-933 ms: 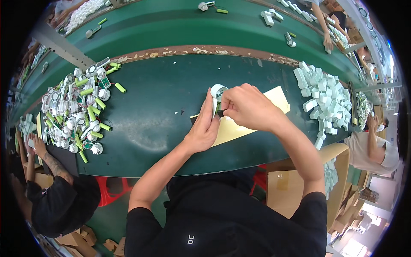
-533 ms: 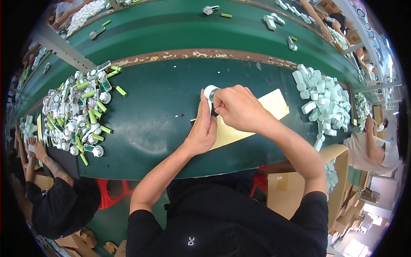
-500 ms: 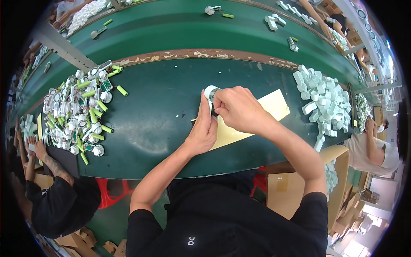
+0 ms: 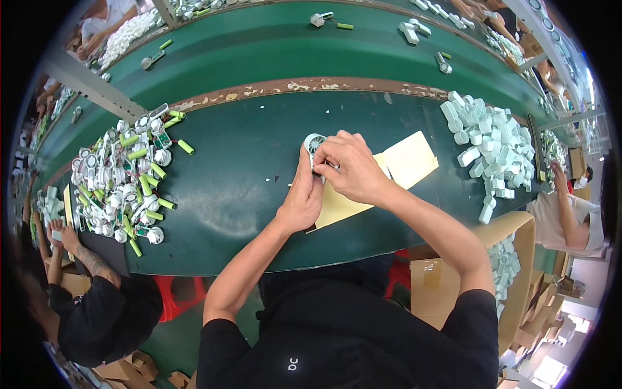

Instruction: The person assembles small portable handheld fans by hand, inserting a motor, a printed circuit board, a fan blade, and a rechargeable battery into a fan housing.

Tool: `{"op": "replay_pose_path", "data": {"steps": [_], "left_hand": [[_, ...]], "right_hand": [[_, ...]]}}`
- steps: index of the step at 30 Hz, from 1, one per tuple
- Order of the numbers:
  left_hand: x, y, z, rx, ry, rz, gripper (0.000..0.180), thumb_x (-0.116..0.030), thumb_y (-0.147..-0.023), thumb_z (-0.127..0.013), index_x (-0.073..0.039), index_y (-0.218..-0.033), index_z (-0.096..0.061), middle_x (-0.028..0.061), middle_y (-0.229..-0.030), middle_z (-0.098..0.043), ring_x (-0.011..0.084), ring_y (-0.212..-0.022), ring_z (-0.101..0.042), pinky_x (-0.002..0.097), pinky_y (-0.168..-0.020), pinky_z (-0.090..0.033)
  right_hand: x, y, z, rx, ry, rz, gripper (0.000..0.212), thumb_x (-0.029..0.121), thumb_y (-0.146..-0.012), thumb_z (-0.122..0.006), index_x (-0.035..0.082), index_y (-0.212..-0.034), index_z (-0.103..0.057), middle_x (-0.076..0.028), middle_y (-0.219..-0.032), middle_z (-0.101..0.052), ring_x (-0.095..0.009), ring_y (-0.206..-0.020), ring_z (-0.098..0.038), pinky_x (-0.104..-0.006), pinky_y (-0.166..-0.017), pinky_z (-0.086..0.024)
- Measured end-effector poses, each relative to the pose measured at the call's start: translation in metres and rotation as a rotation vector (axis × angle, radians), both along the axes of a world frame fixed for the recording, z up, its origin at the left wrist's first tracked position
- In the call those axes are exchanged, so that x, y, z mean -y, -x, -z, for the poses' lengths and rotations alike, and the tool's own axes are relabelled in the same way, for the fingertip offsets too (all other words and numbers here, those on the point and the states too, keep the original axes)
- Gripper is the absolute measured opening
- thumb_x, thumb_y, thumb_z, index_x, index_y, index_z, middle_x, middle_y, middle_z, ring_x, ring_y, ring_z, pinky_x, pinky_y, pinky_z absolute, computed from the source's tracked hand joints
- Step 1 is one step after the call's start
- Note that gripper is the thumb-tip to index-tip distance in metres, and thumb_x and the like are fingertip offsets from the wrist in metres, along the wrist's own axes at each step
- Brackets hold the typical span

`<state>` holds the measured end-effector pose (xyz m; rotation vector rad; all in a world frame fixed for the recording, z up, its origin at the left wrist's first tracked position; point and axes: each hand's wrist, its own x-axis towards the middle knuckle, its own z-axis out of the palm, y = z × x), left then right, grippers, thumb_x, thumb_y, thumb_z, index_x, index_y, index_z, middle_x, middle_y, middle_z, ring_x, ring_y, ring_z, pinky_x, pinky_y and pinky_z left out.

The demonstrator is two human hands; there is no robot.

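Pale fan housing (image 4: 313,143), long axis forward, round end foremost, in half-curled left hand (image 4: 302,198); right hand (image 4: 350,170) bunched, hold unclear.

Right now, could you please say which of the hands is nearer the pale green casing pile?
Right. The right hand is left of the pale green casing pile; the left hand is farther left.
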<state>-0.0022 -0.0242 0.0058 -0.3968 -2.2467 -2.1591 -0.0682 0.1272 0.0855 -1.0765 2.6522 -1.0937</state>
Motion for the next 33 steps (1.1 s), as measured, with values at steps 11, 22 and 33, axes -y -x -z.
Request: {"op": "replay_pose_path", "data": {"steps": [11,22,33], "left_hand": [[-0.001,0.003,-0.011,0.157,-0.267,0.035,0.069,0.006,-0.094,-0.033,-0.005,-0.161,-0.02,0.0059,-0.124,-0.046,0.0097,-0.088,-0.044,0.0242,-0.076,-0.042],[0.002,0.001,-0.001,-0.101,0.047,-0.031,0.076,0.005,-0.097,-0.034,0.006,-0.165,0.001,0.0254,-0.162,-0.03,0.0369,-0.151,-0.034,0.0411,-0.124,-0.025],[0.003,0.003,-0.004,0.003,0.053,-0.069,0.069,0.008,-0.094,-0.034,0.004,-0.16,-0.017,0.0242,-0.145,-0.042,0.0366,-0.135,-0.047,0.0415,-0.117,-0.035]], "right_hand": [[-0.003,0.015,-0.011,0.069,0.054,-0.033,0.01,0.01,-0.085,-0.078,0.005,-0.09,-0.072,-0.005,-0.073,-0.06,-0.023,-0.073,-0.055,-0.0393,-0.074,-0.043],[0.001,0.008,-0.023,0.036,-0.139,0.026,0.008,0.004,-0.08,-0.076,0.002,-0.087,-0.071,-0.008,-0.078,-0.063,-0.028,-0.08,-0.057,-0.0424,-0.075,-0.046],[0.001,0.011,0.019,-0.004,0.107,0.05,0.004,0.007,-0.079,-0.078,0.008,-0.079,-0.074,-0.001,-0.076,-0.064,-0.022,-0.077,-0.053,-0.0362,-0.082,-0.039]]}}
